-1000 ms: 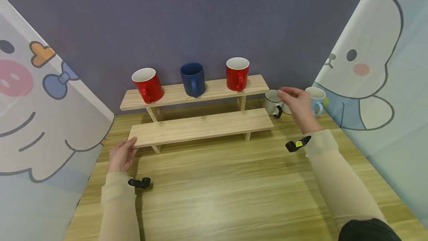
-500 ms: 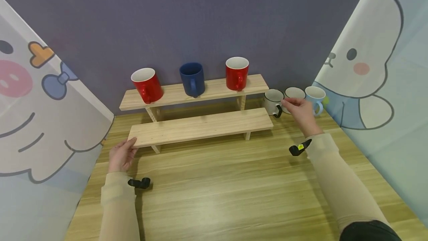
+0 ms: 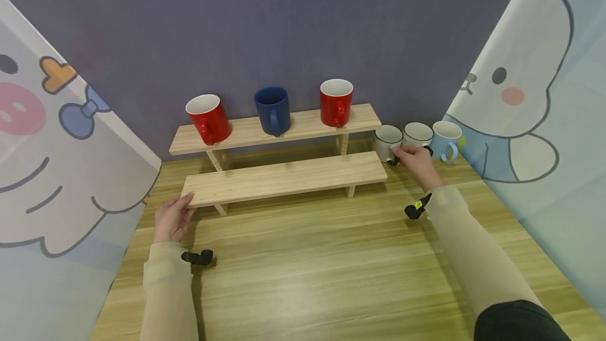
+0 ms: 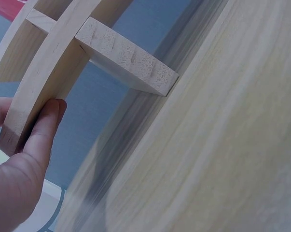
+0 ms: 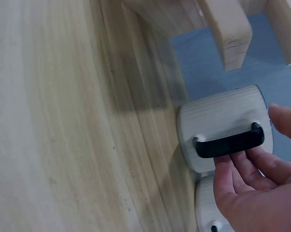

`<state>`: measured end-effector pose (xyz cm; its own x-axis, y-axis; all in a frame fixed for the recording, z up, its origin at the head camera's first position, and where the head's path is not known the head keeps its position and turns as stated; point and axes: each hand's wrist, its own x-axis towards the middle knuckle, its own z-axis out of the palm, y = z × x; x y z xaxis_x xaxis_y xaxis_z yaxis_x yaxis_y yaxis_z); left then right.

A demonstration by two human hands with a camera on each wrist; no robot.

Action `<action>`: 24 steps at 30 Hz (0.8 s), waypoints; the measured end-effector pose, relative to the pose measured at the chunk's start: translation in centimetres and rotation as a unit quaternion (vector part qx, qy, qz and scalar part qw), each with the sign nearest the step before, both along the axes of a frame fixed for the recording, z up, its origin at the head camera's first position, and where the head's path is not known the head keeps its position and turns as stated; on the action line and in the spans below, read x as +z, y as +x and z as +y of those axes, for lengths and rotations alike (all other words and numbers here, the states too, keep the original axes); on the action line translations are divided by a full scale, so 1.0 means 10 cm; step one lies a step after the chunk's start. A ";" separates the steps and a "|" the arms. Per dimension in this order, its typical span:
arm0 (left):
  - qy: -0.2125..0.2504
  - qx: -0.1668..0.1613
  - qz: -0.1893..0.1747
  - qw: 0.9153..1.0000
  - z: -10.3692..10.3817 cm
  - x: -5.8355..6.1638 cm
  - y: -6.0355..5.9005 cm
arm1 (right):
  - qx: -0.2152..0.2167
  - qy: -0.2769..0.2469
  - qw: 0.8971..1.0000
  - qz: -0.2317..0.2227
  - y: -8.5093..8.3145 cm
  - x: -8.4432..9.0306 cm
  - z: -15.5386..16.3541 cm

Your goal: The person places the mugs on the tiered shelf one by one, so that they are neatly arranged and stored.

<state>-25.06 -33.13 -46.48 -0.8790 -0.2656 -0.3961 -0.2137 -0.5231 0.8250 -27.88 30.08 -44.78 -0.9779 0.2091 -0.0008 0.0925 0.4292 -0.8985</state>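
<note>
My left hand (image 3: pixel 171 220) pinches the front left end of the lower board of a two-tier wooden shelf (image 3: pixel 284 178). In the left wrist view the thumb and fingers (image 4: pixel 44 128) lie on opposite faces of that board. On the right, my right hand (image 3: pixel 417 164) is at a white mug (image 3: pixel 385 141) with a black rim and black handle (image 5: pixel 229 143). In the right wrist view its fingertips (image 5: pixel 225 166) are at the handle's edge, while the thumb (image 5: pixel 283 118) is apart from the handle, near the rim. The mug stands upright on the table.
A red mug (image 3: pixel 210 122), a blue mug (image 3: pixel 273 112) and another red mug (image 3: pixel 336 104) stand on the upper board. Right of the white mug are a second white mug (image 3: pixel 418 133) and a light blue mug (image 3: pixel 445 138). A dark wall (image 3: pixel 284 25) rises behind.
My right hand has come down to the black handle of the left white mug, leaving the second white mug more visible. The left hand and shelf have not moved.
</note>
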 end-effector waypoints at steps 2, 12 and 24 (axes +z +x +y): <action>-0.001 -0.001 0.002 1.000 0.00 0.00 0.00 | 0.006 -0.004 1.000 0.000 -0.03 -0.03 0.00; 0.000 0.000 0.008 1.000 0.00 0.01 0.01 | 0.050 -0.034 0.998 0.002 -0.12 -0.11 0.00; 0.009 -0.003 0.009 1.000 0.01 0.01 0.01 | 0.045 -0.075 0.996 0.023 -0.12 -0.14 -0.02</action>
<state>-24.92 -33.05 -46.35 -0.8871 -0.2539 -0.3854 -0.2027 -0.5359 0.8196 -29.12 29.92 -46.17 -0.9925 0.1212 0.0189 0.0176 0.2936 -0.9558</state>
